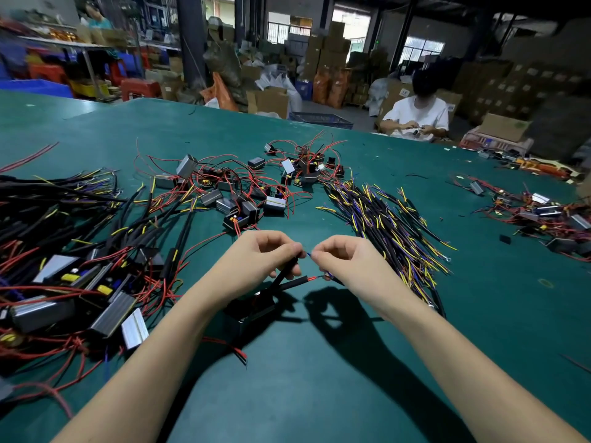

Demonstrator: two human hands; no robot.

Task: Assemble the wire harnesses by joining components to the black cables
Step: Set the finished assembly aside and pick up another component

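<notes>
A: What are the hands doing?
B: The left hand point(256, 254) pinches a black cable point(287, 270) near its tip; the right hand point(343, 257) pinches a thin blue wire point(309, 253) between them. A red wire point(315, 278) lies just below.
A: And under them?
B: A black box point(248, 310) sits on the green counter point(319, 378).
A: Farther out?
B: Finished bundles point(64, 251) at left, loose cables point(390, 225) at right, small boxes with red wires point(243, 193) beyond. A seated person point(419, 118) works at the far right.
</notes>
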